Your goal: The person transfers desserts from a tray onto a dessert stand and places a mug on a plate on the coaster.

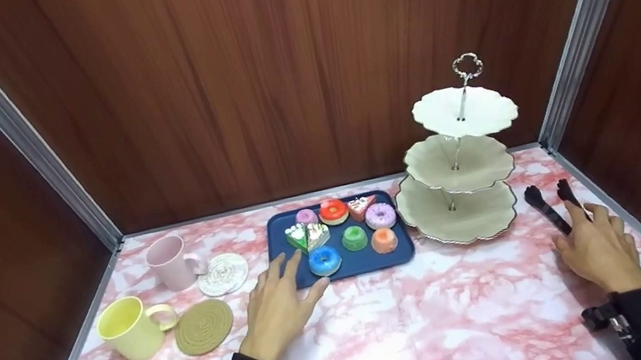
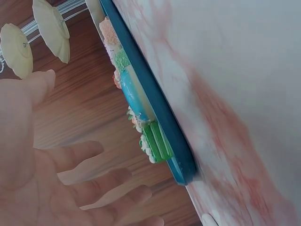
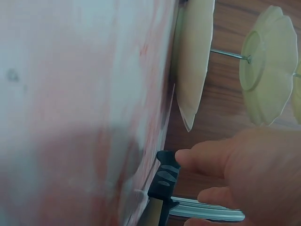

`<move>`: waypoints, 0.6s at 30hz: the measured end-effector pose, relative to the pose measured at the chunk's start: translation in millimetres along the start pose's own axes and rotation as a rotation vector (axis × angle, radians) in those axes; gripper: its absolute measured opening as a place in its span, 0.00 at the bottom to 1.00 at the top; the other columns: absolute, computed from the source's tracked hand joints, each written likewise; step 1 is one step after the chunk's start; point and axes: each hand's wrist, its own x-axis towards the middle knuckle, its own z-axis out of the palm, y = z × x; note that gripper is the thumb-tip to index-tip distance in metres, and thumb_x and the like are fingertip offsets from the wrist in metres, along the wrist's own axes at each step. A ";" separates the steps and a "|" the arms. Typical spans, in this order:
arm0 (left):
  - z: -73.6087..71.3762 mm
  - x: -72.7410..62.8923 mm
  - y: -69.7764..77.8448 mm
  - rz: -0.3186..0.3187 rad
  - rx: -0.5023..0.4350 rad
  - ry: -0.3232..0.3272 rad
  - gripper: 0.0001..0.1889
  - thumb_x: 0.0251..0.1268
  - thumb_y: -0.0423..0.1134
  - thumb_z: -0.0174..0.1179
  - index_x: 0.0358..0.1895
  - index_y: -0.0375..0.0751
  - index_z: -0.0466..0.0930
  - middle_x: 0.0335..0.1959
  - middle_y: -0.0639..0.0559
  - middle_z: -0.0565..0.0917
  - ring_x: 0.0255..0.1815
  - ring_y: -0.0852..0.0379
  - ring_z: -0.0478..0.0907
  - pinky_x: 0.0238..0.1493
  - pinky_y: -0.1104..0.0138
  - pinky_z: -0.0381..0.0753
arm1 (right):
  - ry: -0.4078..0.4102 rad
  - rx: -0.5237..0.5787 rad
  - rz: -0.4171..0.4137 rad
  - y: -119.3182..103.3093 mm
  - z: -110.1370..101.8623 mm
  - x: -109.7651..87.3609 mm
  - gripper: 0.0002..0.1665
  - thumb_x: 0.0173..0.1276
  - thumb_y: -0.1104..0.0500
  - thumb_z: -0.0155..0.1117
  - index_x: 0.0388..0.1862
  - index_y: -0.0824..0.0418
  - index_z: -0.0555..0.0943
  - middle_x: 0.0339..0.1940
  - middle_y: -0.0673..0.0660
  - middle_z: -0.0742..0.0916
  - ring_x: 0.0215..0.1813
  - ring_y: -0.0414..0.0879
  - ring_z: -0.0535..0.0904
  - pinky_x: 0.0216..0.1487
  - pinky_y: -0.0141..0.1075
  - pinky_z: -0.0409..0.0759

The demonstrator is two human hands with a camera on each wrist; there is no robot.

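Note:
My left hand (image 1: pixel 277 309), fingers spread, hovers at the near left corner of a dark blue tray (image 1: pixel 397 257). Toy sweets lie on that tray: a blue doughnut (image 2: pixel 132 98) just beyond the fingers, a green cake slice (image 2: pixel 157 141), a red doughnut (image 1: pixel 335 219), a purple doughnut (image 1: pixel 389 215), small green and orange cakes and other slices. Over on the right, my right hand (image 1: pixel 600 252) reaches over black tongs (image 1: pixel 545 209), fingers loosely bent. Its thumb tip appears right beside the tongs' dark end in the right wrist view; part of the tongs is hidden under the hand.
A three-tier cake stand (image 1: pixel 461 228) with scalloped plates rises right of the tray. At left stand a pink mug (image 1: pixel 167 266) and a yellow mug (image 1: pixel 133 335), near a white coaster (image 1: pixel 224 274) and a tan coaster (image 1: pixel 204 327). Wooden panels (image 1: pixel 277 82) enclose the table.

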 end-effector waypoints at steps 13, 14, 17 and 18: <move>10.2 11.8 11.4 0.028 -0.044 -0.002 0.36 0.54 0.71 0.49 0.67 0.63 0.62 0.66 0.47 0.67 0.63 0.45 0.67 0.54 0.44 0.71 | 0.037 0.012 -0.033 5.0 3.5 0.6 0.41 0.62 0.60 0.53 0.74 0.50 0.51 0.62 0.76 0.63 0.51 0.79 0.60 0.37 0.66 0.64; 10.9 12.6 12.4 0.034 -0.046 0.003 0.36 0.54 0.70 0.50 0.67 0.62 0.63 0.65 0.47 0.68 0.62 0.45 0.68 0.54 0.45 0.71 | 0.034 0.011 -0.033 6.0 4.1 0.4 0.41 0.63 0.60 0.52 0.74 0.50 0.51 0.62 0.76 0.63 0.51 0.79 0.60 0.37 0.66 0.64; 13.4 15.8 15.8 0.053 -0.047 0.017 0.35 0.54 0.69 0.51 0.66 0.61 0.65 0.64 0.47 0.69 0.60 0.45 0.70 0.53 0.47 0.73 | 0.017 0.009 -0.023 9.3 5.3 0.4 0.40 0.64 0.61 0.50 0.74 0.50 0.50 0.63 0.76 0.62 0.52 0.79 0.59 0.37 0.65 0.65; 14.3 17.3 16.8 0.058 -0.044 0.019 0.35 0.54 0.68 0.51 0.66 0.61 0.65 0.63 0.47 0.70 0.59 0.45 0.70 0.53 0.47 0.73 | 0.007 0.009 -0.016 10.3 5.4 0.5 0.40 0.64 0.61 0.50 0.74 0.50 0.50 0.63 0.77 0.61 0.52 0.79 0.59 0.37 0.65 0.65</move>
